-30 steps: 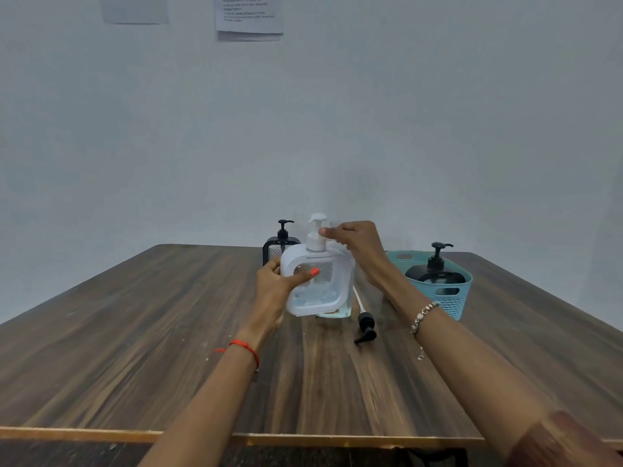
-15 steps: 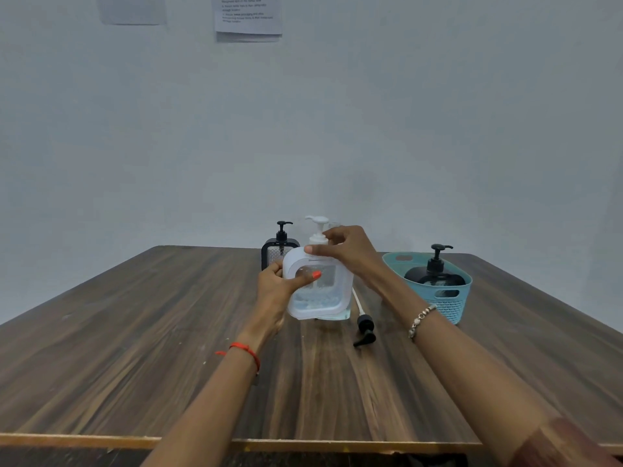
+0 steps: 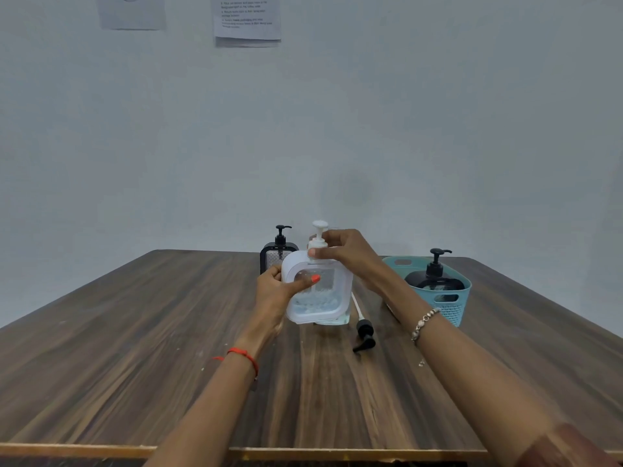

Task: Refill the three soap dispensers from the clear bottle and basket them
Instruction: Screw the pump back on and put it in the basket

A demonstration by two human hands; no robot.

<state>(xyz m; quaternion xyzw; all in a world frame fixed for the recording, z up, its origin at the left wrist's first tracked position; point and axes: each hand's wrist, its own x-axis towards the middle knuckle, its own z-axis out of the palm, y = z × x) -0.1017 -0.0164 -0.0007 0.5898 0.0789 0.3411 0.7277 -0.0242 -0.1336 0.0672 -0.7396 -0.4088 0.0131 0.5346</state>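
A white square soap dispenser [image 3: 320,298] with a clear window is held just above the table's middle. My left hand [image 3: 279,291] grips its left side, thumb across the window. My right hand [image 3: 344,252] pinches the collar of its white pump [image 3: 318,235] at the neck. Behind it, mostly hidden, stands the clear bottle [image 3: 332,320], only its bottom edge showing. A black-pump dispenser [image 3: 278,252] stands at the back, and a round black one [image 3: 435,281] sits in the teal basket [image 3: 451,308] on the right.
A loose black pump head with a white tube [image 3: 364,333] lies on the wooden table [image 3: 135,332] just right of the white dispenser. Paper sheets [image 3: 247,18] hang on the grey wall behind. The table's front edge runs along the bottom.
My right hand has come down from the pump's top to its collar, and the pump has sunk into the neck. The dispenser has shifted slightly.
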